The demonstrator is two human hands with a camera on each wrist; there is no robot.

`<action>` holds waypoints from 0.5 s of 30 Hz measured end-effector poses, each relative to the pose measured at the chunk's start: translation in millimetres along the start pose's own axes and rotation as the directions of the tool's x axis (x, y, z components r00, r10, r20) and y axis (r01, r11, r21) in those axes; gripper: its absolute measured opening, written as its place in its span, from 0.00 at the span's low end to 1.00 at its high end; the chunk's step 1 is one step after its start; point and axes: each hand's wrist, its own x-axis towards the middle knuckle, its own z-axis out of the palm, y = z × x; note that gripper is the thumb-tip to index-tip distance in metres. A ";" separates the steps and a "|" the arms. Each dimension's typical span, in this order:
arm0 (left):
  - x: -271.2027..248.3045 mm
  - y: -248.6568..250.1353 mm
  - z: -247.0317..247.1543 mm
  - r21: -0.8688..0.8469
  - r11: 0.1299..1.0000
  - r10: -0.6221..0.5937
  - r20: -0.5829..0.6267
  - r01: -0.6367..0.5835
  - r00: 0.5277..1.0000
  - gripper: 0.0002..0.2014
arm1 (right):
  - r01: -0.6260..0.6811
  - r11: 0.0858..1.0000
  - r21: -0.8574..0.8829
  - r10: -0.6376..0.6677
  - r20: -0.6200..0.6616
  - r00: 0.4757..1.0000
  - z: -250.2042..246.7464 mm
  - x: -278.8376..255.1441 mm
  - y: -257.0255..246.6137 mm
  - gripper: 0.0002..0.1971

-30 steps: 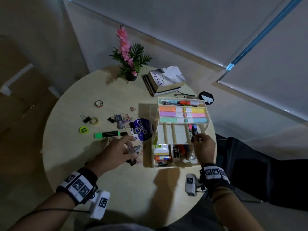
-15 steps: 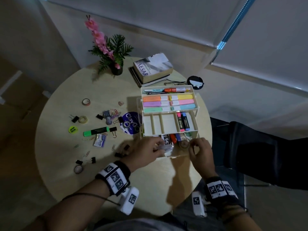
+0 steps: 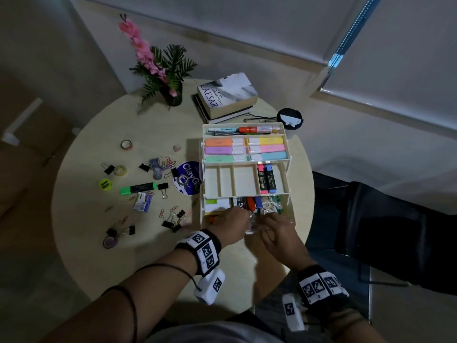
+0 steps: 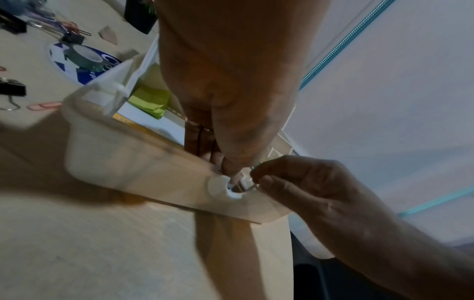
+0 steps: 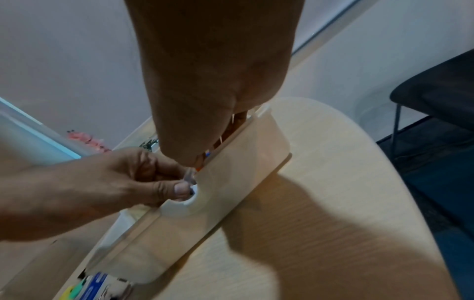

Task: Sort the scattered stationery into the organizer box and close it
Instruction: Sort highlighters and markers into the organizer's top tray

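I am looking down into what seems a small office or study corner. A round pale wooden table [image 3: 103, 243] stands against a plain wall, beneath lowered grey roller blinds [image 3: 247, 28] with a blue bead cord [image 3: 346, 38]. A stack of books [image 3: 226, 97], a small vase of pink flowers with green fronds [image 3: 163, 78] and a black chair [image 3: 385, 219] beside the table point to a desk space, not a kitchen or workshop.

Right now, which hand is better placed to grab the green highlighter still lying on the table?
Left. The green highlighter lies left of the organizer box, on the left hand's side. The right hand would have to cross over it.
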 end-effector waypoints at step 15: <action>-7.6 -19.9 16.4 -0.226 0.974 -0.012 -0.028 0.005 1.000 0.12 | -0.195 0.969 0.148 0.191 0.043 0.981 28.0 39.1 -17.5 0.16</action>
